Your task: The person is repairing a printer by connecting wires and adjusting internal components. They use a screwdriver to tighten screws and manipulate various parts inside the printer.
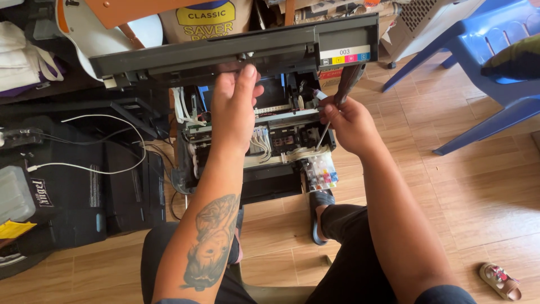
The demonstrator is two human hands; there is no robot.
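An opened black inkjet printer [275, 180] sits on the wooden floor in front of me, its inner parts and white tubes exposed. My left hand [233, 107] grips the raised black scanner lid [236, 53] at its front edge, holding it up. My right hand [349, 121] is closed around a screwdriver [343, 90] with a dark handle, its shaft pointing down into the printer near the ink tubes. A block of coloured ink tanks [322, 177] sits at the printer's right side.
Other black printers [84, 186] with a white cable [101, 166] lie on the left. A blue plastic chair [489, 62] stands at the right. A small sandal [499, 280] lies at the lower right. Bags and boxes are stacked behind.
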